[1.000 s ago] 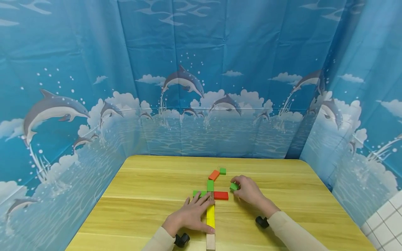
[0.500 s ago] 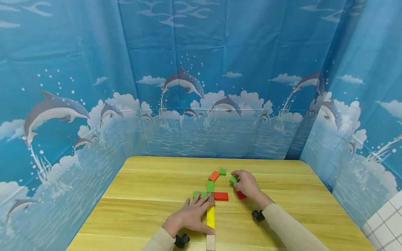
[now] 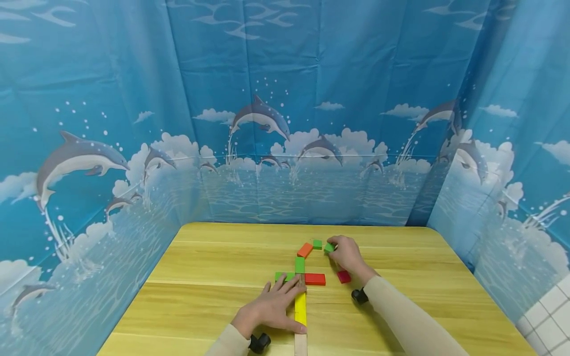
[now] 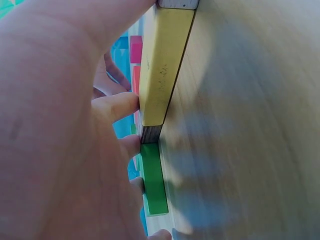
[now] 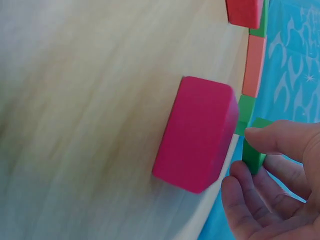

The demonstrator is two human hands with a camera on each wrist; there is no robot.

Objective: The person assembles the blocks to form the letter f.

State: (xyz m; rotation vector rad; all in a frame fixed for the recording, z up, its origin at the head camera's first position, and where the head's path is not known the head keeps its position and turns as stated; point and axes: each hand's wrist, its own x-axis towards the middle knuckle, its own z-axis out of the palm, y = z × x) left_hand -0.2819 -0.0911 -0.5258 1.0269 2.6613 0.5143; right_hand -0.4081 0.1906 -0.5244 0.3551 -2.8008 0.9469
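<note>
My right hand (image 3: 349,254) pinches a small green block (image 5: 254,150) between thumb and fingers, just right of another small green block (image 3: 317,244) at the table's far side. An orange block (image 3: 305,249) slants down from that one to an upright green block (image 3: 300,264). My left hand (image 3: 272,306) lies spread with straight fingers over the row of blocks. Its fingertips touch the left green block (image 4: 154,180) and a dark wood-grain piece (image 4: 151,134); the thumb reaches across the lower end of the long yellow block (image 3: 300,309).
A red block (image 3: 315,279) extends right from the row. A crimson block (image 3: 343,276) lies loose under my right wrist. A pale wooden block (image 3: 301,344) continues the row toward me. Blue dolphin-print curtains surround the yellow wooden table (image 3: 213,257).
My right hand has carried the small green block away from me, up close to the far green block. The crimson block has come into sight beneath the wrist. My left hand stays put.
</note>
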